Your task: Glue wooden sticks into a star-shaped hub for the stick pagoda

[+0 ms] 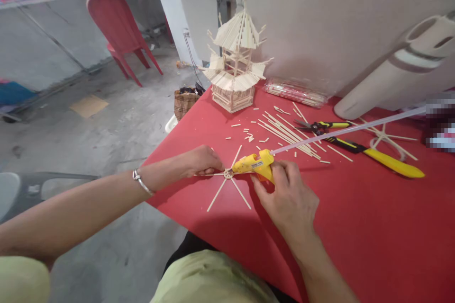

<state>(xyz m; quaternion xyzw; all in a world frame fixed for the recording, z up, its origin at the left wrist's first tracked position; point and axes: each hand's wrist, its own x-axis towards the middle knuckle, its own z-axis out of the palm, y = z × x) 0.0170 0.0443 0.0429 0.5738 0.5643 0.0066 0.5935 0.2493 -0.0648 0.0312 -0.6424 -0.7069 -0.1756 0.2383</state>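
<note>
My right hand (289, 194) is wrapped round a yellow hot glue gun (253, 163), and a long clear glue stick (341, 129) juts from its back end. The gun's nozzle meets the hub of a star-shaped frame of thin wooden sticks (228, 174), which lies flat on the red table (359, 232). My left hand (205, 160) is closed at the far left side of that frame, beside the hub. Its fingers are pinched together; whether they grip one of the sticks is hidden.
A stick-built pagoda model (234, 66) stands at the table's back. Loose wooden sticks (284, 132), cut pieces, yellow-black cutters (355, 144), a second stick star (384, 137) and a plastic-wrapped stick bundle (295, 92) lie right of it. A large pale tube (384, 75) leans near the wall.
</note>
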